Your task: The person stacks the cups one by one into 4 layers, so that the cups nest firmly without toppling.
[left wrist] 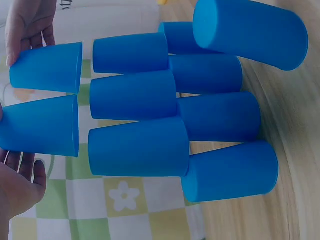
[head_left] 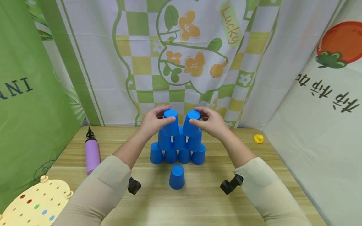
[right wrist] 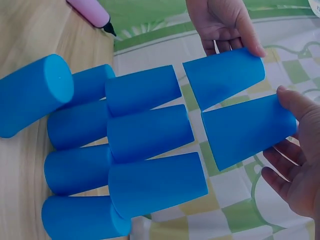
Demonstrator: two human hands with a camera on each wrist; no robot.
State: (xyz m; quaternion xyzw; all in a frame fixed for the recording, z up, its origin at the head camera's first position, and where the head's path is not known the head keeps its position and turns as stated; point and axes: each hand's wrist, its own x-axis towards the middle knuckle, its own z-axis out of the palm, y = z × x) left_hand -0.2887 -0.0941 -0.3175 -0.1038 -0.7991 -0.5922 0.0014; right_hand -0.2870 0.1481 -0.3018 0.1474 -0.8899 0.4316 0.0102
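Note:
My left hand point(head_left: 152, 123) holds an upside-down blue cup point(head_left: 171, 126) between thumb and fingers. Beside it, my right hand point(head_left: 212, 123) grips a second upside-down blue cup point(head_left: 190, 128) the same way. In the left wrist view, a small gap separates both held cups from the row of three below, whose middle cup point(left wrist: 134, 95) shows clearly. That row rests on a bottom row of several blue cups, including an end cup point(left wrist: 230, 171). One more inverted cup point(head_left: 177, 178) stands alone on the table in front of the stack.
On the wooden table point(head_left: 198, 204), a purple hand pump point(head_left: 92, 155) lies at the left and a yellow toy duck point(head_left: 258, 138) sits at the back right. A cream board with coloured dots point(head_left: 36, 201) occupies the front left corner. Behind the stack hangs a patterned curtain point(head_left: 141, 66).

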